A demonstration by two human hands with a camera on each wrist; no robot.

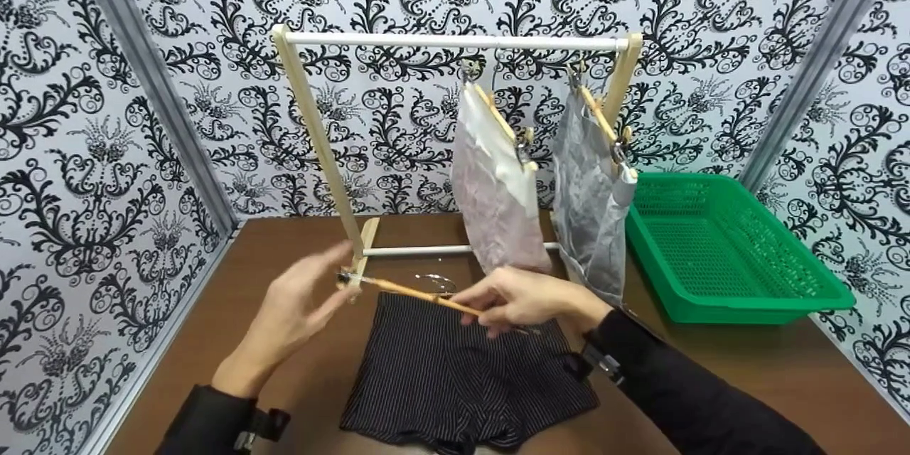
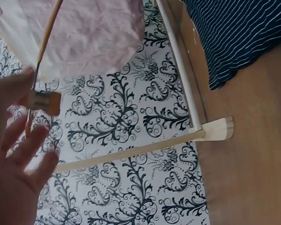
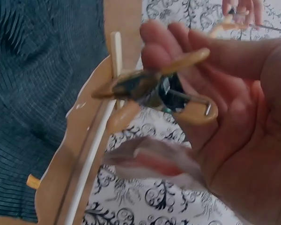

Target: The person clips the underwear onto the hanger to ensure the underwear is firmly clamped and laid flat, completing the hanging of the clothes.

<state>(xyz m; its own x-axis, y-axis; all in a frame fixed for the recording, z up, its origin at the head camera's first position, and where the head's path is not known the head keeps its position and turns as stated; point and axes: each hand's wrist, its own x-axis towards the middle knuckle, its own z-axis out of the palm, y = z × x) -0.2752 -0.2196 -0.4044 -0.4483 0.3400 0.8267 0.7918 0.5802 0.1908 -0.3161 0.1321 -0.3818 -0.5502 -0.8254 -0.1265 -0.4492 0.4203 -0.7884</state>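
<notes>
A wooden clip hanger point(image 1: 412, 291) is held aslant above dark striped shorts point(image 1: 441, 362), which lie on the brown table. Curled fingers of my right hand point(image 1: 522, 298) grip it near its right end; a wooden clip point(image 3: 192, 110) shows close to the palm in the right wrist view. My left hand point(image 1: 291, 306) is beside the hanger's left end, thumb and fingers spread apart around the clip point(image 2: 46, 102) there. Motion blur hides whether the left fingertips touch it. A metal hook point(image 1: 435, 279) shows behind the hanger's middle.
Behind the shorts stands a rack with a white top rail point(image 1: 455, 40) and wooden posts. A pale pink garment point(image 1: 494, 192) and a grey garment point(image 1: 586, 192) hang from it on clip hangers. At the right is a green plastic basket point(image 1: 746, 298). Patterned walls enclose the table.
</notes>
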